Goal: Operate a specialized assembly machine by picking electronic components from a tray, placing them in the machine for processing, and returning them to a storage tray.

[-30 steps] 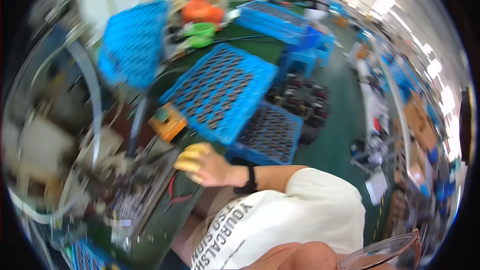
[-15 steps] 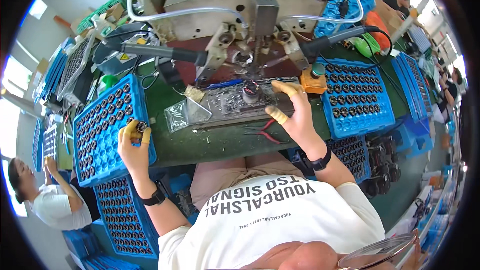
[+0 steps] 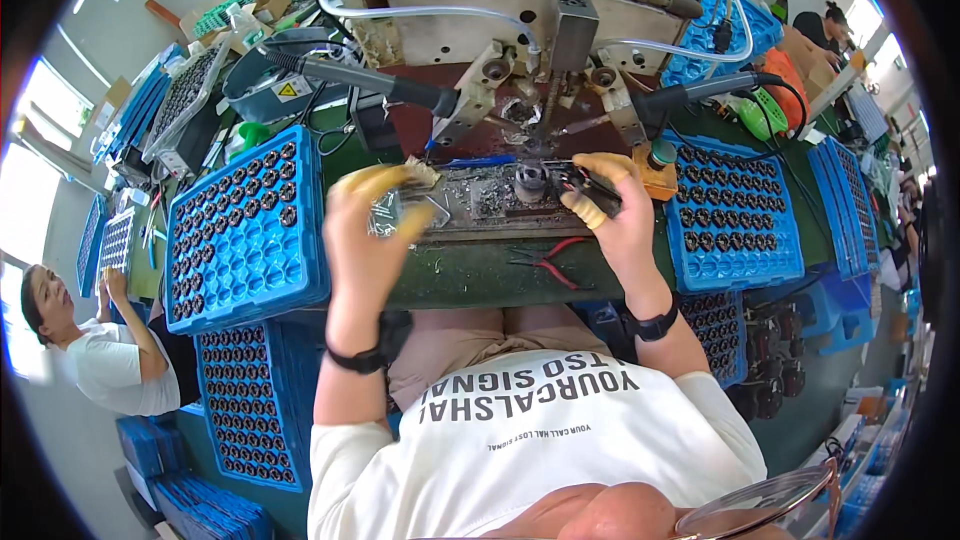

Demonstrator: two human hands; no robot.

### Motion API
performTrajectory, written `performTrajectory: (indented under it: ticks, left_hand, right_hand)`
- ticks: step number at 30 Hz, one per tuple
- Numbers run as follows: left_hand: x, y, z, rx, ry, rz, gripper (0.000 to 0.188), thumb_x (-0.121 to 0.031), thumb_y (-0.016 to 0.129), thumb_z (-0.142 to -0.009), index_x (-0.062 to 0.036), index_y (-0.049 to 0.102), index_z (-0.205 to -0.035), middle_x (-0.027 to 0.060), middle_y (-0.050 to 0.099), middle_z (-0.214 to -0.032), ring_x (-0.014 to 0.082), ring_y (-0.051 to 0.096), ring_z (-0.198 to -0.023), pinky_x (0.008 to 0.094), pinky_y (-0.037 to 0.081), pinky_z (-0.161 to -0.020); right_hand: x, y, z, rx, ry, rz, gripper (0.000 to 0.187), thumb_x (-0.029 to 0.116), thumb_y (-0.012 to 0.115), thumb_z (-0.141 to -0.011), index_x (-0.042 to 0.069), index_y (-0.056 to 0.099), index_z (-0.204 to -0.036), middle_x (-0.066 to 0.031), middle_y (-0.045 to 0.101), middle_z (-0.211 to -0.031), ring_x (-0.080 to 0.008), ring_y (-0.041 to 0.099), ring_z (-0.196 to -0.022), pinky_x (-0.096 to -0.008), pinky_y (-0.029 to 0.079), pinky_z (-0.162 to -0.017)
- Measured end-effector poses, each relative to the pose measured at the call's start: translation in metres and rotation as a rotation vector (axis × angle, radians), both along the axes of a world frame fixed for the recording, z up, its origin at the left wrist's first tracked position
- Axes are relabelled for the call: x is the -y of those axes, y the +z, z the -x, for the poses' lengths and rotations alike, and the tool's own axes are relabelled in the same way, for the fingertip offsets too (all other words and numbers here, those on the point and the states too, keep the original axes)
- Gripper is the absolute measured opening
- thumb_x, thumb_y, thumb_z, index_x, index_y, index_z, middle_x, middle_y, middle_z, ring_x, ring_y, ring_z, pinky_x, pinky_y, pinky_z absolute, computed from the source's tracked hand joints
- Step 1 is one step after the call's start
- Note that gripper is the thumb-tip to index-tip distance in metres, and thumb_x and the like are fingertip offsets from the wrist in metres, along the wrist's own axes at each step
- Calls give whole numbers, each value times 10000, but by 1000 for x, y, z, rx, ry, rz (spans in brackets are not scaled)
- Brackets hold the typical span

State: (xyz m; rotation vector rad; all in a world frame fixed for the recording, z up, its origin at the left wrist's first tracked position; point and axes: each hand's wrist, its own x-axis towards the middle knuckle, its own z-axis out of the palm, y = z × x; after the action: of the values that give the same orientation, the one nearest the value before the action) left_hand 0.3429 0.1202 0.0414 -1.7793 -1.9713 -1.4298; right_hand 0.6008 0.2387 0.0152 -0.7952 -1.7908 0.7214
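Note:
My left hand (image 3: 368, 235), with yellow finger covers, hovers over the bench's front left, near a clear plastic bag (image 3: 384, 212). Motion smears its fingers; they look spread, but whether they hold a part cannot be told. My right hand (image 3: 622, 210), also with yellow finger covers, pinches a small black part (image 3: 580, 183) between thumb and forefinger. That part is just right of a round metal fixture (image 3: 530, 183) on a grimy metal plate (image 3: 470, 228). Red-handled pliers (image 3: 555, 265) lie in front of the plate.
A blue tray (image 3: 318, 275) with dark ring-shaped parts stands left, another blue tray (image 3: 740, 275) right. Two black-handled soldering irons (image 3: 400, 90) (image 3: 690, 90) angle in from the machine (image 3: 572, 20). An orange box (image 3: 655, 178) sits beside my right hand. A co-worker (image 3: 110, 340) sits at far left.
My left hand has moved right from the left tray, where it pinched a small round part, toward the fixture. My right hand has closed on a black part; the red-and-black piece has left the fixture.

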Motion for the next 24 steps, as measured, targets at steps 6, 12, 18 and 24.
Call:
performTrajectory:
  ticks: [6, 12, 18, 24]
  left_hand:
    - [-71, -9, -60, 10, -290, 40, 395, -203, 847, -684, -15, 710, -1003, 139, 667, -1058, 317, 605, -1037, 398, 489, -897]
    - [-78, -15, -57, 191, -410, 191, 528, -241, 859, -712, 22, 650, -1118, 160, 658, -1038, 290, 642, -933, 363, 517, -824]
    - [-75, -18, -62, 290, -460, 244, 527, -206, 849, -730, 35, 610, -1134, 142, 632, -985, 278, 638, -892, 348, 515, -790]
    - [-75, -35, -75, 217, -344, 61, 493, -162, 804, -746, 7, 581, -1151, 164, 607, -1044, 344, 607, -974, 402, 494, -858]
  right_hand:
    - [10, -4, -32, 56, -93, -38, 405, 172, 841, -743, 39, 676, -1088, -101, 635, -1093, -225, 596, -1010, -324, 475, -897]
    - [9, -10, -53, 45, -175, 23, 412, 158, 843, -740, 29, 675, -1094, -78, 634, -1025, -213, 588, -979, -314, 463, -880]
    - [-2, -12, -70, 147, -282, -111, 405, 139, 829, -746, 40, 668, -1103, -93, 639, -1073, -232, 581, -987, -330, 473, -872]
    - [-32, -10, -82, 396, -345, -360, 349, 145, 755, -828, 11, 614, -1118, -174, 611, -1246, -355, 557, -1171, -430, 439, -979]
